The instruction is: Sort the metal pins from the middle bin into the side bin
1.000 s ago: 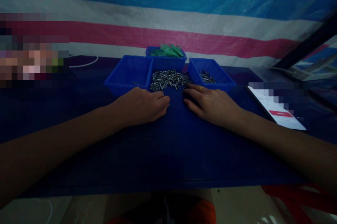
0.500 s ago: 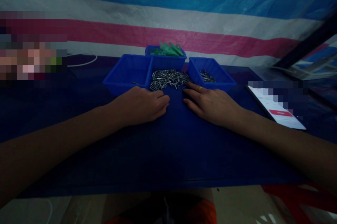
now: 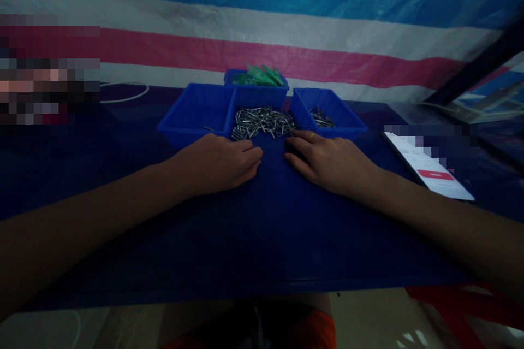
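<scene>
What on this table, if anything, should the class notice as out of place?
The heap of metal pieces lies loose on the table, outside the right bin, which holds similar pieces. Whether it spilled, I cannot tell.

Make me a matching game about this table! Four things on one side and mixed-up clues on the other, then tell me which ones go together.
Things:
1. Big heap of metal pieces
2. Green packets
3. Flat device
4. Right hand

Clues:
A. Shows a red bar
B. Wears a ring
C. Between the left bin and right bin
D. In the back bin

Pairs: 1-C, 2-D, 3-A, 4-B
</scene>
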